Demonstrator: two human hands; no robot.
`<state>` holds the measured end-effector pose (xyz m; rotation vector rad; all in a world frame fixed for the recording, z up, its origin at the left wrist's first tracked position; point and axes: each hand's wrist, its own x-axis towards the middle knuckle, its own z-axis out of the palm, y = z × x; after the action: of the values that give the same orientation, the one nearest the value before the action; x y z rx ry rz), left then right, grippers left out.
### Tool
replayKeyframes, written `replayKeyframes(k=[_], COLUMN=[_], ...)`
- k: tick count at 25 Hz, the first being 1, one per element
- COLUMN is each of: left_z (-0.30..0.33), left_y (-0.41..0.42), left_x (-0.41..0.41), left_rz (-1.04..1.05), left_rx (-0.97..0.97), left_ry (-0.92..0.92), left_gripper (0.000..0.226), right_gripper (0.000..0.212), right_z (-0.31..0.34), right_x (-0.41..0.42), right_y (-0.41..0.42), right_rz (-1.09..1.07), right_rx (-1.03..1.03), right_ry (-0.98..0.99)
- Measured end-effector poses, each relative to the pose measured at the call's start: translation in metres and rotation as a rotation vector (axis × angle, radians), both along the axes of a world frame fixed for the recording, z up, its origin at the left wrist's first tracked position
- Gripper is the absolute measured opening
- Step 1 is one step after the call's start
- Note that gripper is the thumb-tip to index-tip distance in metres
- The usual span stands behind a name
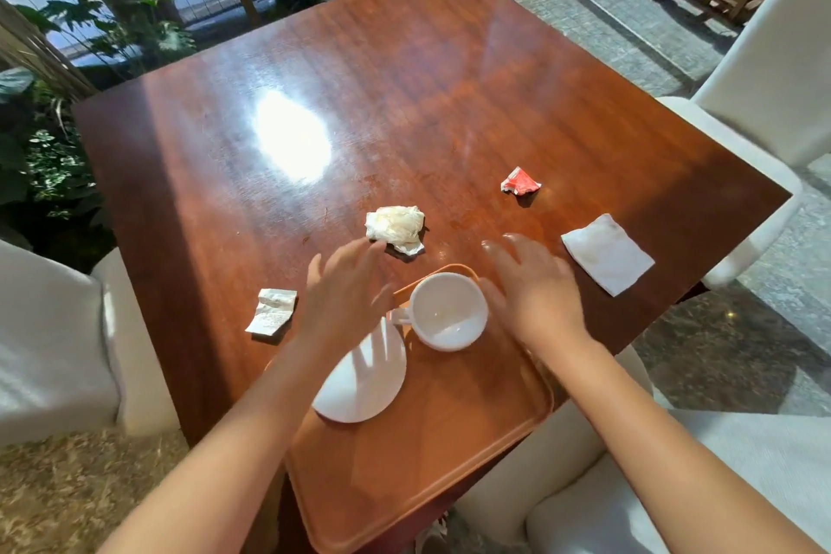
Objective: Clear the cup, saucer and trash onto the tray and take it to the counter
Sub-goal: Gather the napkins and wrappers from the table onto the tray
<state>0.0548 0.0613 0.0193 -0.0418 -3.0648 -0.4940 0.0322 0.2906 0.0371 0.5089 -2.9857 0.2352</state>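
**Operator:** Head view, looking down on my table point(404, 72). One tray point(449, 454) sits at the near edge, part of it hanging over toward me.

**Desk:** What's in the tray?

**Operator:** Two things. One cup point(447, 310), upright, nothing in it that I can see, at the tray's far end with its handle pointing left. One saucer point(359, 378) just beside it, nearer me; its left edge seems to ride up on the tray rim, so it looks tilted.

**Desk:** And the trash?

**Operator:** Four pieces, all on the bare table, none in the tray. One crumpled tissue point(395, 227) just past the tray. One creased receipt point(272, 310) to the left. One red wrapper point(520, 181) further out on the right. One flat napkin point(607, 252) by the right edge. They lie well apart from each other.

**Desk:** Your hands?

**Operator:** Both blurred. My left hand point(346, 288) is spread wide with nothing in it, fingertips reaching right by the tissue; I can't tell whether they touch it. My right hand point(530, 288) is spread wide too, carrying nothing, its palm side close against the cup's right wall. I can't tell if it touches.

**Desk:** Anything around the table?

**Operator:** White chairs point(764, 58) left and right, plants point(90, 36) beyond the far corner.
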Motion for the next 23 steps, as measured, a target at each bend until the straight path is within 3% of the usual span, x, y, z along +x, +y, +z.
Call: replayKeyframes(k=[3, 7, 9, 15, 18, 23], left_z=[-0.005, -0.027, -0.037, -0.058, -0.051, -0.007], left_y=[0.005, 0.011, 0.011, 0.005, 0.006, 0.01], left_x=[-0.053, -0.094, -0.1, -0.106, -0.102, -0.053], left_rz=[-0.13, -0.174, -0.18, -0.318, -0.231, -0.031], left_rx=[-0.09, -0.247, -0.25, -0.199, -0.077, 0.23], left_ry=[0.017, -0.206, -0.232, -0.07, -0.079, 0.188], left_gripper=[0.059, 0.061, 0.054, 0.024, 0.033, 0.041], right_gripper=[0.046, 0.046, 0.043, 0.027, 0.022, 0.017], right_z=[-0.009, -0.036, -0.047, -0.062, -0.063, -0.04], right_x=[-0.024, -0.048, -0.057, -0.062, -0.061, -0.042], right_y=[0.042, 0.089, 0.103, 0.116, 0.116, 0.099], right_rz=[-0.163, -0.274, -0.311, -0.349, -0.369, -0.352], right_rx=[0.149, 0.287, 0.273, 0.146, 0.032, -0.167], right_ry=[-0.114, -0.218, -0.243, -0.203, -0.117, 0.002])
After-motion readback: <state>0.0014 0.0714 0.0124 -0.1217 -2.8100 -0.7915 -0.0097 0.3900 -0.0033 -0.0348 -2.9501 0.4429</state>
